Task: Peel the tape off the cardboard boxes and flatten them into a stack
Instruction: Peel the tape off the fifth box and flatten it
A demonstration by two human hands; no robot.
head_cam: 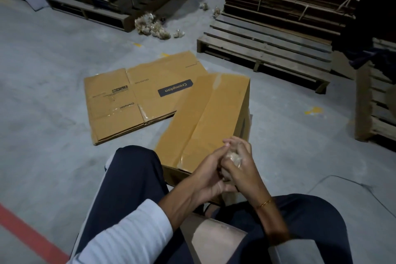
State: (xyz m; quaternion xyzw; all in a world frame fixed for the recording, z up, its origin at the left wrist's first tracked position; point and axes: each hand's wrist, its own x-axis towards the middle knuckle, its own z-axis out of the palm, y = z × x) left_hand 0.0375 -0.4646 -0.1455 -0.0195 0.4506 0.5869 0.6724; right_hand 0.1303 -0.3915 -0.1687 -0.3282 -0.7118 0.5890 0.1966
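A brown cardboard box stands upright on the floor between my knees, its top flaps closed with a seam down the middle. Just over its near corner, my left hand and my right hand are cupped together around a crumpled ball of peeled tape, fingers curled on it. To the left lies a low stack of flattened boxes printed with a Crompton label.
Wooden pallets sit ahead on the right, with bundled flat cardboard behind them. A heap of crumpled tape balls lies by the far pallet. Another pallet stands on edge at the right. A red line crosses the floor.
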